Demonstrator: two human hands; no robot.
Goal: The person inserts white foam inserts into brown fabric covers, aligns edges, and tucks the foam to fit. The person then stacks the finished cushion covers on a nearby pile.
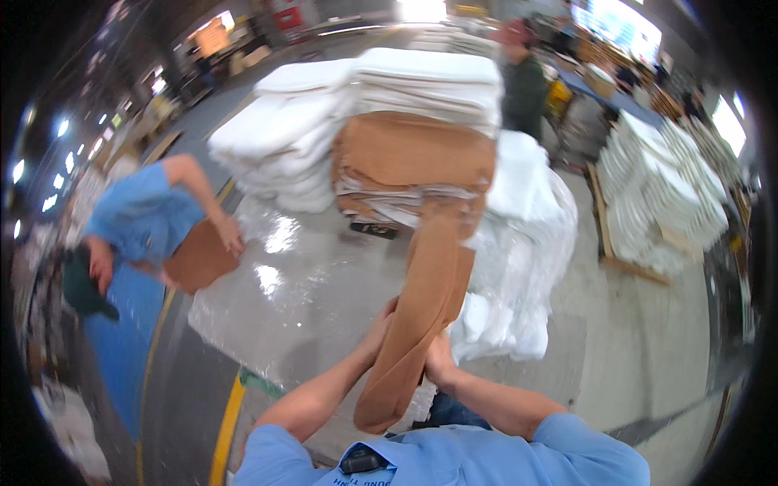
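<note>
A long brown folded sheet (417, 316), fabric-like, stands on edge in front of me, with its near end bending down toward my body. My left hand (379, 330) grips it from the left side, fingers partly hidden behind it. On its other side my right hand (439, 358) holds it, the fingertips also out of sight. The sheet's far end reaches up against a stack of brown folded sheets (413, 154), whose layered pale edges face me. Below that stack lies a small black object (374, 231). All of this is on a table wrapped in shiny clear plastic (304, 292).
White folded stacks (275, 134) stand behind the brown stack. Plastic-wrapped white bundles (519, 259) sit to the right. At the left, a co-worker (146, 211) in blue handles another brown sheet (203, 257). Another person (523, 81) stands behind. A pallet of white stacks (656, 194) is far right.
</note>
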